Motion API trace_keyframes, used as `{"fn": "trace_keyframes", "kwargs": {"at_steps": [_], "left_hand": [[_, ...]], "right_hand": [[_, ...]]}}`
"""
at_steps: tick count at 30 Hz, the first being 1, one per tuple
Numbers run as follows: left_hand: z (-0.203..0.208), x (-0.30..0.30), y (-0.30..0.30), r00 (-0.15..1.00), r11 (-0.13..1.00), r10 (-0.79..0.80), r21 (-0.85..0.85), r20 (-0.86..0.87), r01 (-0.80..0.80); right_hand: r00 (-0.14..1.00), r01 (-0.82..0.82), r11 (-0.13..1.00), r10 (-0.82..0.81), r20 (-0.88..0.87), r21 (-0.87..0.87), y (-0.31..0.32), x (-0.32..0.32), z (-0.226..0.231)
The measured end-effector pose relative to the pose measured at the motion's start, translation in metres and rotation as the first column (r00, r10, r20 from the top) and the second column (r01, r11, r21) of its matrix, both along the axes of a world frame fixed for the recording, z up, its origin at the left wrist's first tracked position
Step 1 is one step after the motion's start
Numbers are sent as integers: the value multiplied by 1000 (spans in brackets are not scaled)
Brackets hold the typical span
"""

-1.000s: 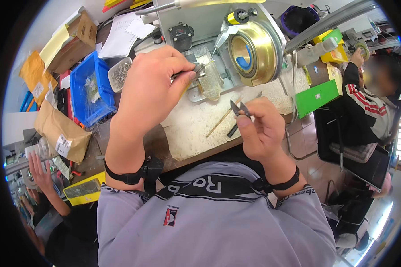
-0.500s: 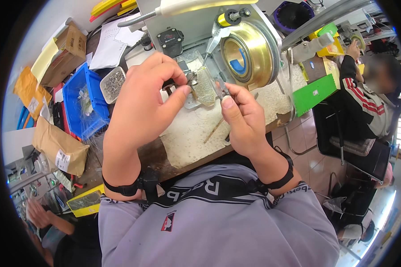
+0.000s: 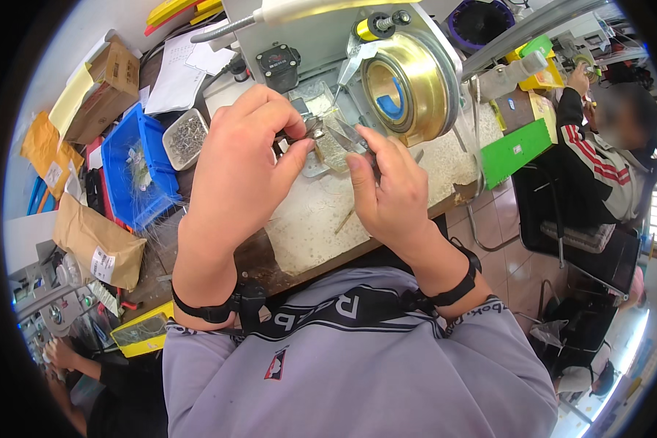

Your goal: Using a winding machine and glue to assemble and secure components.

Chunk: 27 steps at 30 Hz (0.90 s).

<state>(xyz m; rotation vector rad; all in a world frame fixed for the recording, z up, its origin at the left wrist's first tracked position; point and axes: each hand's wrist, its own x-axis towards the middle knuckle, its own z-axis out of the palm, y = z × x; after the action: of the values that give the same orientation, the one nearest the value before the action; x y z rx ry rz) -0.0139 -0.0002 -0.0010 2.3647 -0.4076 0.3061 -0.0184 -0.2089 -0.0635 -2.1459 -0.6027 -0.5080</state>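
Note:
My left hand [image 3: 252,150] is at a small metal fixture [image 3: 316,127] on the machine. Its thumb and forefinger come together at the fixture's near side; whatever lies between them is too small to make out. From the right, my right hand [image 3: 388,175] grips a slim, tweezer-like metal tool [image 3: 349,137], thumb and forefinger along its sides. The tool's two pointed prongs aim left at the fixture, close to my left fingertips. Behind them, a thin nozzle-like guide [image 3: 347,73] slants down. The large brass-coloured wheel [image 3: 420,87] stands just right of it.
To the left are a white tray of small metal pins [image 3: 186,139], a blue bin [image 3: 128,171] and a paper parcel [image 3: 98,239]. A pale worn sheet [image 3: 299,244] covers the bench front. A green board [image 3: 517,155] lies right; a co-worker [image 3: 606,168] sits beyond.
My right hand has turned, and its tool has swung from nearly upright to slanting left toward the fixture. My left hand stays almost in place.

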Motion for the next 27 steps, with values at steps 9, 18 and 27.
{"fn": "trace_keyframes", "kwargs": {"at_steps": [9,18,27], "left_hand": [[-1,0,0,1000,998,27,-53,7,-27],[0,0,1,1000,995,2,-103,-4,-3],[-11,8,12,982,933,-80,-358,-169,14]], "right_hand": [[1000,-14,1000,14,8,21,3,-1,6],[999,-34,999,34,19,14,4,0,11],[1000,-11,1000,11,24,7,-2,-1,6]]}}
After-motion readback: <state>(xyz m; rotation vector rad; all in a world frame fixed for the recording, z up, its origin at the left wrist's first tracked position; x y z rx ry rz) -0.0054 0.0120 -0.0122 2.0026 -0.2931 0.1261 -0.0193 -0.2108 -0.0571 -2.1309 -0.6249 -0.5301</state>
